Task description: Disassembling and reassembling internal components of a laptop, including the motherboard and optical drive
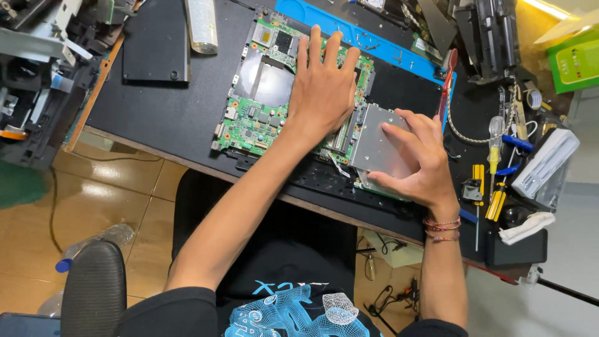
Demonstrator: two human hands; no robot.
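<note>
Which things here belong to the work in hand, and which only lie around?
In use: left hand flat on green circuit board; right hand on silver metal drive.
Lying about: yellow screwdrivers, blue mat, plastic bottle, white cloth.

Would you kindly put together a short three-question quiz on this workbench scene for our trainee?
1. True or false: the left hand lies flat on the green circuit board.
2. Which hand touches the silver metal drive? A left, B right.
3. What tools with yellow handles lie to the right of the right hand?

Key: 1 true. 2 B. 3 screwdrivers.
</note>
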